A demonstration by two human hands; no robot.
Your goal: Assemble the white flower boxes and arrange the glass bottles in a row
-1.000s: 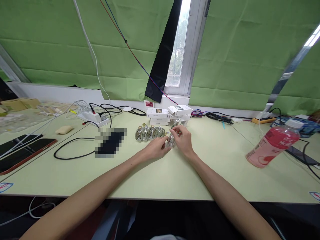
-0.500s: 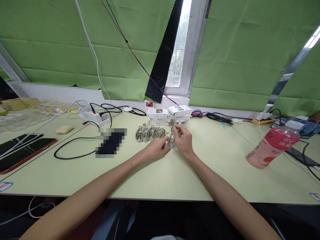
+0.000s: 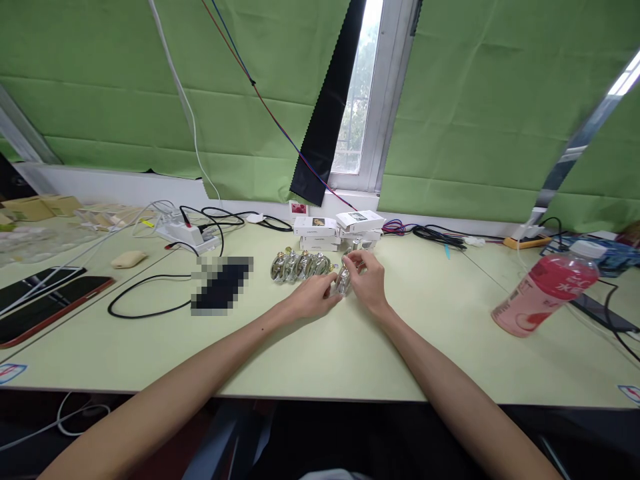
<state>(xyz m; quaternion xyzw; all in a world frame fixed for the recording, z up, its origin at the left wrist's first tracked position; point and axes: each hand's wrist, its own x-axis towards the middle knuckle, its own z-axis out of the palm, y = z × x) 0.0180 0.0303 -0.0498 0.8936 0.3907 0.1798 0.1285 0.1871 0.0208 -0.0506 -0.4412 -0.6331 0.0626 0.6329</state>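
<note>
My left hand (image 3: pixel 314 295) and my right hand (image 3: pixel 369 281) meet over the table around a small, round, shiny piece (image 3: pixel 343 280), which stands on its edge and may be wrapped in clear plastic. The left thumb and fingers close on its lower left side. On its right, my right thumb and fingertips pinch its upper part. Its exact kind is too small to make out. Just left of it stands a row of similar round shiny pieces (image 3: pixel 300 267), silvery with gold-coloured knobs on top, packed side by side.
White boxes (image 3: pixel 316 228) are stacked behind my hands. A pink drink bottle (image 3: pixel 545 290) leans at the right. To the left are a blurred-out dark object (image 3: pixel 220 287), a power strip (image 3: pixel 185 233) with cables and a red-edged phone (image 3: pixel 55 310). Green blinds (image 3: pixel 250 133) cover the window.
Hardly anything differs. Both hands stay at the same round shiny piece, with only a slight shift of the right fingers.
</note>
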